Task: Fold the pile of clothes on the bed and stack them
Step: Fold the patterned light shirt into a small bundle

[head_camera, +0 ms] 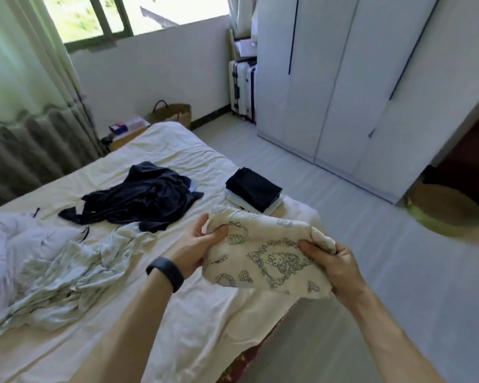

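I've got the cream printed garment (pixel 263 258) up off the bed (pixel 177 150), held in the air over the mattress's right edge, just this side of the folded stack (pixel 253 193). My left hand (pixel 202 244) grips one bunched end, thumb on top and fingers curled under. My right hand (pixel 335 266) clamps the other end, with cloth wadded in the fist. The piece looks partly gathered and not yet squared up, so I read this as mid-fold on this one item.

The stack sits near the bed's right side, a dark folded piece on top of white ones. Unfolded on the sheet are a navy garment (pixel 147 197) in the middle, a pale green one (pixel 75 272) nearer me on the left, and a white one (pixel 9 239) at the far left. So I'd judge we're under halfway.

Next, I think, this wants flattening: bring the two ends together evenly, smooth it, then set it square on the dark top piece without tipping the stack off the edge.
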